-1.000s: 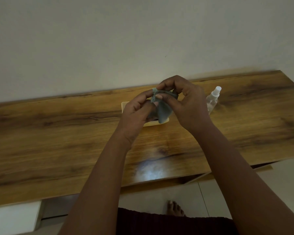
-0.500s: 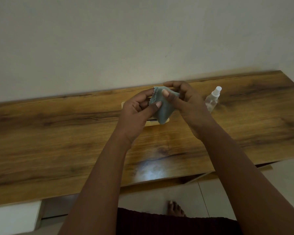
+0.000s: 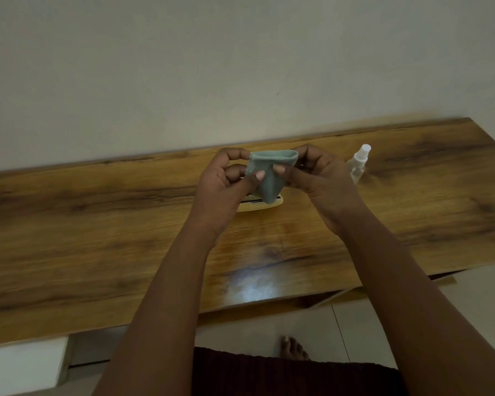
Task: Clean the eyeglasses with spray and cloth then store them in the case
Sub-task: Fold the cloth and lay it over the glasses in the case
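Observation:
A grey-green cloth (image 3: 270, 174) hangs folded in the air above the table, pinched on both sides. My left hand (image 3: 226, 184) grips its left edge with thumb and fingers, and my right hand (image 3: 317, 178) grips its right edge. Below and behind the cloth lies a pale yellow glasses case (image 3: 257, 205), mostly hidden by my hands, with a dark strip showing along its top. A small clear spray bottle (image 3: 359, 164) with a white nozzle stands on the table just right of my right hand. The eyeglasses themselves are not visible.
The wooden table (image 3: 97, 224) runs the full width against a plain wall (image 3: 240, 67). Its front edge is close to me, with tiled floor and a bare foot (image 3: 293, 348) below. A white block (image 3: 23, 364) sits at the lower left.
The cloth was bunched between both hands; now my hands have moved apart and spread its top edge flat between them.

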